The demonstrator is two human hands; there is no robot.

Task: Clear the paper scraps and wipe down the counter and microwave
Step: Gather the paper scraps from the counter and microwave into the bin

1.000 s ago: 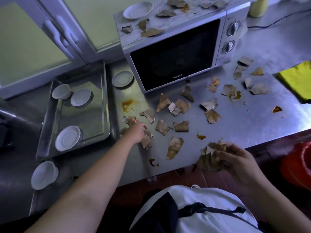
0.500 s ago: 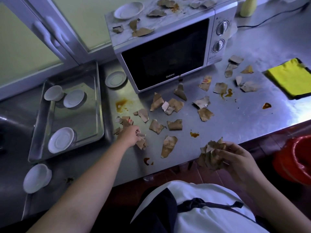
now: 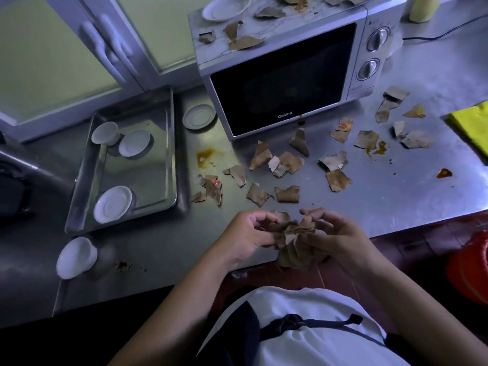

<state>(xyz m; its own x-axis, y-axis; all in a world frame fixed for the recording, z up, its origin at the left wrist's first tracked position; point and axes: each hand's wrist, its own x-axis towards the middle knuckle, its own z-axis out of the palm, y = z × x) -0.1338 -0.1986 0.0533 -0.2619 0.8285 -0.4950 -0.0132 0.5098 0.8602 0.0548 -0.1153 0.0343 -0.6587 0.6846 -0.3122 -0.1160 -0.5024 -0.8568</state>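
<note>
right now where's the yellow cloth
In the head view, the yellow cloth lies on the counter at the far right edge, right of the microwave and beside the rightmost paper scraps.

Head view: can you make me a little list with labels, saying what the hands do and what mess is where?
hands: left hand and right hand both grip one wad of paper
counter: many loose scraps, orange stains
microwave top: more scraps, one white dish
tray: three white dishes
cloth: yellow, far right, nobody touching it
</note>
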